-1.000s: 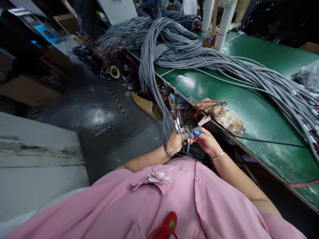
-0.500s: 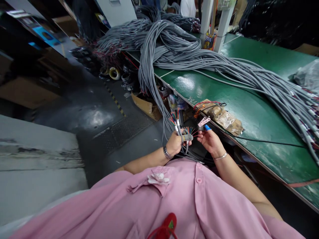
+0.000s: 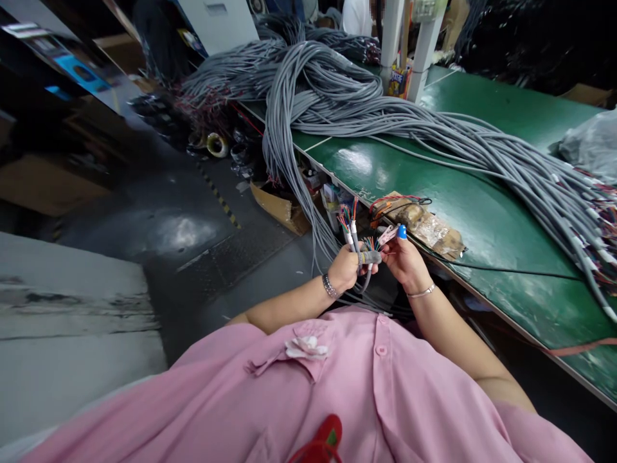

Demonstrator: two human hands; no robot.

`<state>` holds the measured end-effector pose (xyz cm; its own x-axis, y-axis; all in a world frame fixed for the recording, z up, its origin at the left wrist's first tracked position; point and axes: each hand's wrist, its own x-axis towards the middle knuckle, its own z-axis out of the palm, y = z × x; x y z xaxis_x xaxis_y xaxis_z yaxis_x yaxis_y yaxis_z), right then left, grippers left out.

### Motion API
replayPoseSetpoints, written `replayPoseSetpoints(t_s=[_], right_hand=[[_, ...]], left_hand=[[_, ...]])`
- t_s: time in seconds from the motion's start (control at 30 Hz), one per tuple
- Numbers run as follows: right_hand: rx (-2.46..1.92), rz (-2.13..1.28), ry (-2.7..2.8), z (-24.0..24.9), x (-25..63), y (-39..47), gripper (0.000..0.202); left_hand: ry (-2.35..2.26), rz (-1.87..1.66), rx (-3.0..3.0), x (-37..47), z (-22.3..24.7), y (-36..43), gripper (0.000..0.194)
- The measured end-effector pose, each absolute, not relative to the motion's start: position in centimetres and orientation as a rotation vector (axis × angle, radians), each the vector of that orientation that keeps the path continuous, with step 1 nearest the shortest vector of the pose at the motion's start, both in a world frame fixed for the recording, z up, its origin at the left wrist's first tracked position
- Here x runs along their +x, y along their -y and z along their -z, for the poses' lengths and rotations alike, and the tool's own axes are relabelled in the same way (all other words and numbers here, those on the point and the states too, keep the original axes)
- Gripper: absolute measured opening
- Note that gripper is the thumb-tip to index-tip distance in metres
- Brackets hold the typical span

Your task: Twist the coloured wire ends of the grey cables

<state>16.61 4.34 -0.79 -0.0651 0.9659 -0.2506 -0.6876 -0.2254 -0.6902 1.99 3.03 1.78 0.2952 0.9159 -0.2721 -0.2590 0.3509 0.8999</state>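
My left hand (image 3: pixel 346 267) is closed around several grey cables (image 3: pixel 355 241). White sleeves and fanned-out coloured wires (image 3: pixel 371 244) show at their stripped ends. A grey cover on the left thumb (image 3: pixel 370 257) presses across the bundle. Close beside it, my right hand (image 3: pixel 405 262) has its fingers bent at the wire tips, with a blue cap (image 3: pixel 402 231) on the thumb. A small pink clip-like tool (image 3: pixel 387 235) sits at the right fingers, apparently held there; its exact kind is unclear. The fingertips partly hide the contact with the wires.
Long grey cables (image 3: pixel 328 83) are heaped over the green table (image 3: pixel 482 218) and hang off its edge. A taped board (image 3: pixel 429 231) with wires lies near that edge. A cardboard box (image 3: pixel 277 209) stands on the floor below. A pale cabinet (image 3: pixel 72 321) is at left.
My right hand has moved up and in against the wires, closing the gap between the hands. The pink tool has tilted and shifted left. My left hand has moved slightly right with the cables.
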Motion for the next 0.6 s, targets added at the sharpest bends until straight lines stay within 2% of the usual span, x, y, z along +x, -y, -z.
replayPoseSetpoints(t_s=[0.23,0.6], right_hand=[[-0.821,-1.549,0.419,1.1,16.1,-4.8,0.031],[-0.786,-1.688,0.377,1.0,16.8,-4.3,0.043]], left_hand=[[-0.962,-0.921,0.832,2.4,-0.6,-3.3,0.030],[-0.969,-0.952,0.869,1.7,-1.9,-2.5,0.033]])
